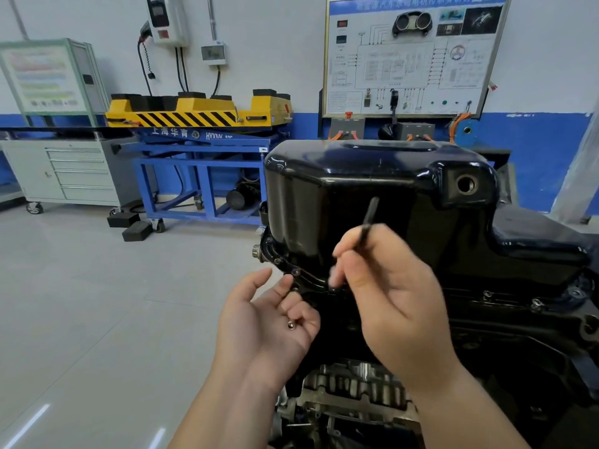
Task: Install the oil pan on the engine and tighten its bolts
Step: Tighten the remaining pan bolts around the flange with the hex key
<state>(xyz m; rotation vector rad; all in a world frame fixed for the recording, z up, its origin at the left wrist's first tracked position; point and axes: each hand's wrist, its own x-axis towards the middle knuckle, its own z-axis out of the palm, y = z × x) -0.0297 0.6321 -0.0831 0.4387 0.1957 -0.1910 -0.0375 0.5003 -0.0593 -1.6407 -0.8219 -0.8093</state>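
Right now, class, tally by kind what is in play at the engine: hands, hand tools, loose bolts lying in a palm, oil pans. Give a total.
Hands: 2, left hand, right hand
Thin black tool: 1
Loose bolt: 1
Oil pan: 1
Total: 5

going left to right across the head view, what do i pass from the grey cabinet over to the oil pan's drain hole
grey drawer cabinet → yellow and blue lift table → left hand with a bolt in its palm → right hand gripping a thin black tool → drain hole in the oil pan
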